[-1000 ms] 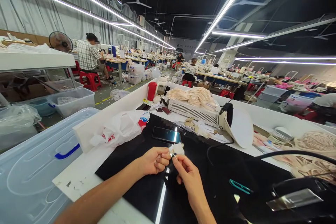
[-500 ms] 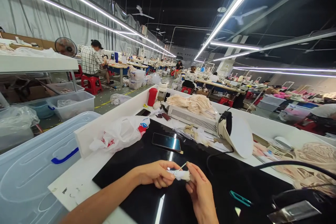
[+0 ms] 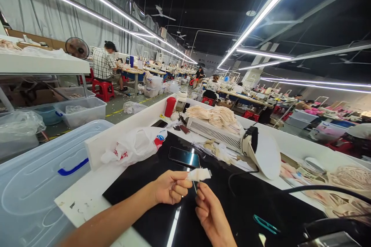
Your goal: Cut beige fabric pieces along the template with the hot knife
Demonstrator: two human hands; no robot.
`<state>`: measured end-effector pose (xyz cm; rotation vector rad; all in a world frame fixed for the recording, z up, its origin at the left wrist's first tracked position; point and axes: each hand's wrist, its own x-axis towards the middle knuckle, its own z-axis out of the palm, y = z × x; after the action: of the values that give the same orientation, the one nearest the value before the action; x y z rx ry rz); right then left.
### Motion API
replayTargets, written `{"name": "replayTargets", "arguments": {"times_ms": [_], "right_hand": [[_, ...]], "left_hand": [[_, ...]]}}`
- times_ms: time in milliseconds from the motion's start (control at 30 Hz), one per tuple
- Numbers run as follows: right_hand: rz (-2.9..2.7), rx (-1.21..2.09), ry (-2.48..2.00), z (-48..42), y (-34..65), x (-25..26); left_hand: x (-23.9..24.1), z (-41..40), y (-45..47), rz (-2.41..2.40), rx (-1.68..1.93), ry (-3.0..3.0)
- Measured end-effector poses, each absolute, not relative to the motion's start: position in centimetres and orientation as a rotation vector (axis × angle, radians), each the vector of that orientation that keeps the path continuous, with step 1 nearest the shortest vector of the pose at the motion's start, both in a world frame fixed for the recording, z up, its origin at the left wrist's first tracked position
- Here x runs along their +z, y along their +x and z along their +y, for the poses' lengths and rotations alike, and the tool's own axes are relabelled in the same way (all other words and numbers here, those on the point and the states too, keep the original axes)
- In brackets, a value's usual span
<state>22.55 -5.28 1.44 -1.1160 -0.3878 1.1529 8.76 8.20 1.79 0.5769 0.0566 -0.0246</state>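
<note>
My left hand pinches a small white bundle, soft-looking like folded cloth or paper, between thumb and fingers. Its free end points right, above the black table surface. Just below it, my right hand has its thumb and forefinger closed on the end of a thin pale cord, which runs up toward the bundle. What exactly the bundle is made of is too small to tell. A dark phone lies flat beyond the hands. To the right of my right hand rests a teal cutter.
A white plastic bag sits left on the black mat. Behind stand a red cup, a vented white box with beige fabric stacked on it, and a lamp with a white shade. A black cable crosses the right side.
My left hand has turned and raised the white bundle slightly. My right hand has moved down and left from the bundle's end, drawing the thin cord below it.
</note>
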Motion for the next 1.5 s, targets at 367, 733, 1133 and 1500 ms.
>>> {"name": "replayTargets", "arguments": {"times_ms": [367,733,1133,1500], "right_hand": [[-0.627,0.729,-1.306,-5.5,21.8,1.6],[-0.138,0.584,-1.144,-5.5,24.1,0.7],[-0.685,0.234,-1.662,-1.7,25.4,5.2],[-1.014,0.360,-1.768,10.0,28.4,6.0]], "left_hand": [[1.8,8.8,8.9,0.177,-0.039,0.695],[2.1,8.1,8.6,0.075,-0.113,0.706],[0.0,7.6,10.2,0.217,0.012,0.524],[0.1,7.1,10.4,0.218,-0.019,0.539]]}}
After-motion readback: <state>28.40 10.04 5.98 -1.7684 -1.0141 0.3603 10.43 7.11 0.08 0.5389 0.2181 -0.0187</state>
